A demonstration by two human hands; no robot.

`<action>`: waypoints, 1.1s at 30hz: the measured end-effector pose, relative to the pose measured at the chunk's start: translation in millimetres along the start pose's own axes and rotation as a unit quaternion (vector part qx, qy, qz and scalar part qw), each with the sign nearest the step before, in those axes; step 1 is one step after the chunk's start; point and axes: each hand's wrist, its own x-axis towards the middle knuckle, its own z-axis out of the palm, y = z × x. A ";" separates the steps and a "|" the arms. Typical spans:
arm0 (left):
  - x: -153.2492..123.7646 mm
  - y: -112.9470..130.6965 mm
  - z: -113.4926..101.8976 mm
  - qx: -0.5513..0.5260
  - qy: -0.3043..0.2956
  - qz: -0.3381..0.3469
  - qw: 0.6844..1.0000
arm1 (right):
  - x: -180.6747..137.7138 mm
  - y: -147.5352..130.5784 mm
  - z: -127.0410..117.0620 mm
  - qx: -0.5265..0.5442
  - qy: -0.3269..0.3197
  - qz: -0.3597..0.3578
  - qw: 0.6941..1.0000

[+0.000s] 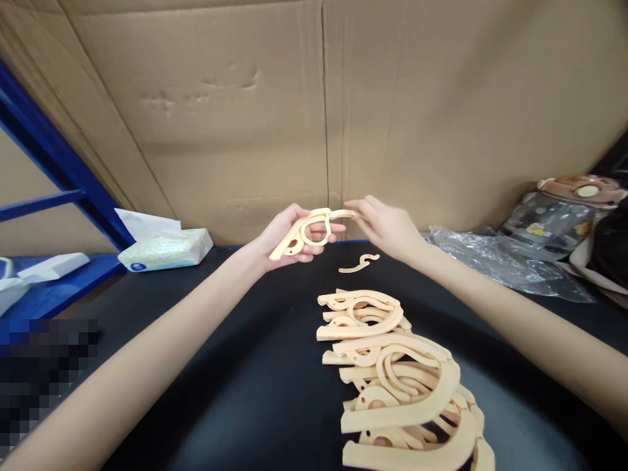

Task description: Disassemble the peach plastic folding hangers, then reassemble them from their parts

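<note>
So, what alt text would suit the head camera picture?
A person's left hand holds a pale curved piece, the right hand at its tip, beyond a pile of similar pieces on a black table.

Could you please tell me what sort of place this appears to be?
Probably a small workshop bench: a pile of curved, cream-coloured, plastic-looking pieces lies on a flat black tabletop, before a brown cardboard wall.

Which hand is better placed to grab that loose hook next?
Probably the right hand: it's nearer the loose hook, though touching the pale assembly, which the left hand cradles.
</note>
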 end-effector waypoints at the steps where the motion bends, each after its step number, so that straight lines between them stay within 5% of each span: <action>1: 0.2 -0.7 2.6 0.047 0.006 -0.007 0.999 | -0.5 -3.4 -1.3 -0.026 -0.012 -0.016 0.999; 9: 6.1 -11.4 16.5 0.371 0.091 0.017 0.924 | 5.5 -16.8 -7.5 -0.036 -0.174 -0.004 0.984; 14: 8.8 -24.3 27.2 0.564 0.165 0.064 0.806 | 15.3 8.3 -15.8 0.001 -0.227 0.028 0.973; 17: 11.0 -37.2 34.0 0.652 0.129 0.091 0.741 | 12.5 36.0 -13.0 -0.023 -0.249 0.087 0.964; 22: 16.6 -50.3 34.9 0.726 0.005 0.070 0.684 | -1.7 63.9 6.1 -0.067 -0.325 0.163 0.929; 29: 13.1 -42.9 20.4 0.783 0.060 0.018 0.618 | -10.4 48.3 29.5 -0.070 -0.389 0.173 0.902; 33: 7.3 -35.6 13.5 0.789 0.088 -0.012 0.608 | -10.0 33.2 33.7 -0.095 -0.378 0.174 0.904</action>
